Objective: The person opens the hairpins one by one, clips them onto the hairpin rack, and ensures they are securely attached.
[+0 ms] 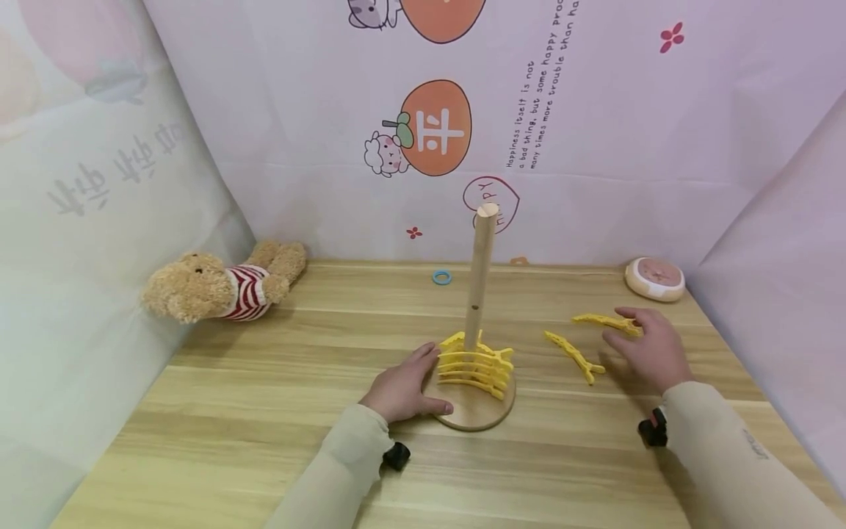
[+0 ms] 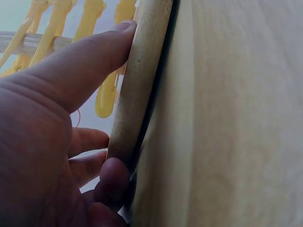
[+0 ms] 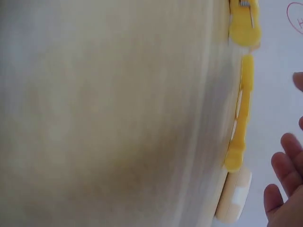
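Observation:
A wooden stand (image 1: 481,272) with an upright post rises from a round base (image 1: 471,419). Several yellow hair clips (image 1: 476,373) are stacked around the foot of the post. My left hand (image 1: 402,388) holds the base's left rim, thumb along the near edge; in the left wrist view, its fingers (image 2: 113,179) curl at the rim. To the right lie two loose yellow clips, a nearer one (image 1: 572,355) and a farther one (image 1: 598,319). Over the farther clip's right end hovers my right hand (image 1: 654,349), fingers spread and apart from it in the right wrist view.
A teddy bear (image 1: 247,294) in a striped top lies at the back left. Behind the post is a small blue ring (image 1: 442,277). A pink and white round device (image 1: 655,278) sits at the back right corner. Printed cloth walls (image 1: 297,147) enclose the table.

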`<state>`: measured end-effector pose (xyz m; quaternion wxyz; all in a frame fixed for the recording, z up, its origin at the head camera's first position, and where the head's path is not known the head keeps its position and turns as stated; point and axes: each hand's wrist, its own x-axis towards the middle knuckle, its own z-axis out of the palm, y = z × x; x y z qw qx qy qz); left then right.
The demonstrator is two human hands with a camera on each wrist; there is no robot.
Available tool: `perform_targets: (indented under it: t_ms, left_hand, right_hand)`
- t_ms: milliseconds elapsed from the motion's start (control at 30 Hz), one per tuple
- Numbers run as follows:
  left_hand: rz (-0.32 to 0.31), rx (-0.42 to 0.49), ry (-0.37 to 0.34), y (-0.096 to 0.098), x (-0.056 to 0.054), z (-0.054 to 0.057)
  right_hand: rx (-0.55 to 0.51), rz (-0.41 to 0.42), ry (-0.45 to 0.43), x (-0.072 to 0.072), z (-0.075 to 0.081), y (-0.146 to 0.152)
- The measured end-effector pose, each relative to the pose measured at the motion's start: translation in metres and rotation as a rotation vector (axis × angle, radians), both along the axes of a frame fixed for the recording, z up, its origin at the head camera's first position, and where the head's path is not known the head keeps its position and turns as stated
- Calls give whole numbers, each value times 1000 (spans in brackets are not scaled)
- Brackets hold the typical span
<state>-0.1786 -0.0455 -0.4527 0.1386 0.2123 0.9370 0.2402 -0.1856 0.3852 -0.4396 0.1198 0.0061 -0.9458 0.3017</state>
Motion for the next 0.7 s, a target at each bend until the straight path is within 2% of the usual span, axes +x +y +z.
perform_targets:
  t_ms: [133,233,333,700]
  left_hand:
    - [-1,6,3,0,1,1]
    - [3,11,1,0,1,1]
    - [6,9,-5,1,0,-1]
    - [4,4,1,0,0,1]
  right_hand:
    - [53,-21,-68,-7,-3,14]
    - [44,-37,-162,-9,-6,23]
    - [20,-43,-219,-7,-7,28]
    - [75,-45,-290,-4,-7,32]
